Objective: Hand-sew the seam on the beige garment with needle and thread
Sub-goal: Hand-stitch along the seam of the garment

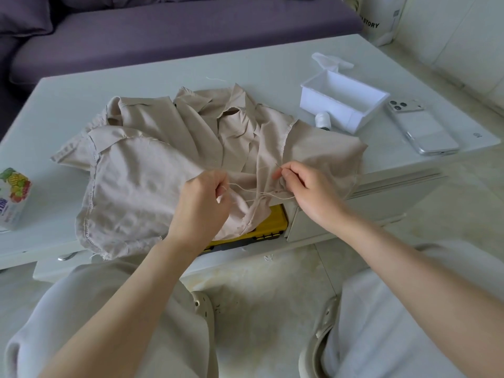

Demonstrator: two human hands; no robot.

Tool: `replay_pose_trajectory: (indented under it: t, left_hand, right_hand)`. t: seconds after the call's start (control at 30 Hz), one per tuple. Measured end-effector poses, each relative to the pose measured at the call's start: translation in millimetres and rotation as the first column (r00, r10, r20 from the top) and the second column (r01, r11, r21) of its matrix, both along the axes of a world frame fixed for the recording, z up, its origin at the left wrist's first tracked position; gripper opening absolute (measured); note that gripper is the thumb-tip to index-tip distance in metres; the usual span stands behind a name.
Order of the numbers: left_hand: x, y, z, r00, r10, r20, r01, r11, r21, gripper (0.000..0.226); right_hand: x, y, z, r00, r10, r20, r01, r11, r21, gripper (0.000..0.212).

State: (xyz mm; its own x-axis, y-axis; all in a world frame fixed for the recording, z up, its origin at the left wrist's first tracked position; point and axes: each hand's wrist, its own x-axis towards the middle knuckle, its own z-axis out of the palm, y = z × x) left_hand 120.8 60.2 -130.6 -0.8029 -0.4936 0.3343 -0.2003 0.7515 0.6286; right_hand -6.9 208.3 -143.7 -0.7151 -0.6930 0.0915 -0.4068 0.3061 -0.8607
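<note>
Position of the beige garment [152, 165]: spread crumpled across the middle of the table [68, 105], with its front portion hanging over the near edge. Overlocked seams show along its left side and upper right panel.

Left hand [201, 203]: at the near edge, fingers curled and gripping a raised fold of the garment. Whether the thread end is also held in these fingers cannot be told.

Right hand [297, 184]: just right of the left hand, thumb and forefinger pinching the needle [277, 165], whose thin tip shows above the fingertips and against the fabric.

Thread [261, 193]: pale strands run across the fold between the two hands.

Other items on the table:
- White box [343, 105], open-topped, toward the far right corner.
- Thread spool [323, 120], touching or just beside the box's near left side, next to the garment's edge.
- Phone [420, 129], face down, near the right edge beside the box.
- Printed carton [13, 197], at the left edge.

Yellow case [272, 227]: below the near edge, partly covered by the hanging fabric.

Purple sofa [163, 31]: beyond the far edge.
</note>
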Motion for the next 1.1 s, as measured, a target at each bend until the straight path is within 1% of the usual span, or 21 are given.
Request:
replay_pose_trajectory:
  t: [0.1,0.2,0.4,0.47,0.5,0.57,0.6,0.63,0.67,0.7,0.77,0.8,0.83,0.87,0.9,0.93,0.97,1.0,1.03,1.07,1.1]
  left_hand:
    - [-0.3,-2.0,-6.3,0.994,-0.108,0.030,0.108,0.994,0.002,0.050]
    - [1.6,-4.6,-14.9,0.974,-0.202,0.100,0.204,0.979,-0.011,0.054]
    - [13.8,-2.2,-21.7,0.940,-0.285,0.186,0.305,0.948,-0.086,0.062]
    - [14.9,0.0,-19.4,0.947,-0.281,0.157,0.299,0.949,-0.104,0.059]
    - [15.4,0.7,-16.3,0.955,-0.277,0.108,0.287,0.954,-0.088,0.058]
    - [16.0,1.9,-6.6,0.973,-0.229,-0.023,0.230,0.972,0.042,0.052]
    - [16.1,2.9,-0.2,0.982,-0.175,-0.070,0.184,0.970,0.157,0.048]
    - [16.1,3.7,6.2,0.989,-0.111,-0.094,0.134,0.946,0.297,0.042]
    - [15.6,5.1,12.9,0.993,-0.046,-0.111,0.091,0.893,0.441,0.040]
    - [14.9,6.5,19.1,0.992,0.011,-0.129,0.065,0.819,0.570,0.040]
    - [13.9,7.4,27.7,0.983,0.094,-0.159,0.061,0.646,0.760,0.044]
    - [13.8,5.5,28.8,0.981,0.117,-0.154,0.061,0.568,0.821,0.044]
    - [14.4,3.8,30.6,0.985,0.111,-0.134,0.058,0.516,0.855,0.042]
    - [15.5,2.6,31.6,0.991,0.081,-0.103,0.047,0.515,0.856,0.039]
    - [17.1,0.9,30.3,0.997,0.040,-0.061,0.028,0.554,0.832,0.036]
    - [18.5,0.5,28.9,1.000,0.001,-0.007,0.005,0.617,0.787,0.035]
    - [20.1,0.3,25.8,0.998,-0.027,0.053,-0.020,0.692,0.722,0.035]
    - [22.1,0.4,22.2,0.992,-0.032,0.119,-0.048,0.790,0.611,0.036]
    - [23.4,-0.3,17.5,0.982,-0.011,0.187,-0.073,0.897,0.437,0.035]
    - [25.1,-1.0,13.0,0.968,0.032,0.249,-0.085,0.975,0.205,0.032]
    - [26.9,-0.7,10.4,0.950,0.078,0.301,-0.080,0.997,-0.006,0.027]
  right_hand:
    - [-1.5,0.7,-5.0,0.997,0.018,-0.074,-0.014,0.998,0.056,0.024]
    - [-4.8,2.4,-11.2,0.985,0.044,-0.168,-0.023,0.992,0.125,0.024]
    - [-14.0,7.4,-19.6,0.928,0.065,-0.366,0.030,0.968,0.249,0.027]
    - [-15.2,8.4,-21.9,0.894,0.066,-0.442,0.052,0.967,0.249,0.026]
    - [-15.8,8.6,-22.7,0.882,0.061,-0.468,0.061,0.969,0.241,0.025]
    - [-16.2,8.4,-24.0,0.866,0.053,-0.497,0.069,0.972,0.224,0.023]
    - [-15.8,8.4,-24.2,0.859,0.054,-0.509,0.068,0.974,0.218,0.022]
    - [-15.6,8.5,-24.1,0.853,0.055,-0.518,0.066,0.975,0.212,0.021]
    - [-15.2,8.6,-23.7,0.849,0.056,-0.525,0.066,0.975,0.211,0.021]
    - [-15.3,8.7,-23.3,0.846,0.057,-0.530,0.068,0.974,0.214,0.021]
    - [-15.4,9.0,-23.4,0.834,0.059,-0.549,0.078,0.972,0.222,0.020]
    - [-15.6,9.4,-23.8,0.823,0.059,-0.564,0.083,0.971,0.224,0.019]
    - [-16.3,9.9,-24.3,0.815,0.059,-0.576,0.089,0.970,0.225,0.018]
    - [-16.9,10.5,-24.7,0.810,0.059,-0.583,0.093,0.969,0.228,0.018]
    - [-17.9,11.2,-25.0,0.810,0.061,-0.584,0.097,0.967,0.235,0.018]
    - [-18.7,11.6,-25.2,0.812,0.065,-0.580,0.100,0.964,0.247,0.018]
    - [-19.8,12.0,-25.5,0.816,0.070,-0.573,0.099,0.961,0.258,0.019]
    - [-20.6,12.5,-24.7,0.821,0.075,-0.566,0.097,0.959,0.266,0.020]
    - [-21.5,12.9,-24.0,0.826,0.078,-0.558,0.093,0.958,0.272,0.021]
    - [-22.2,13.5,-23.1,0.831,0.080,-0.550,0.090,0.957,0.275,0.021]
    - [-22.8,14.1,-22.1,0.837,0.080,-0.542,0.089,0.956,0.279,0.022]
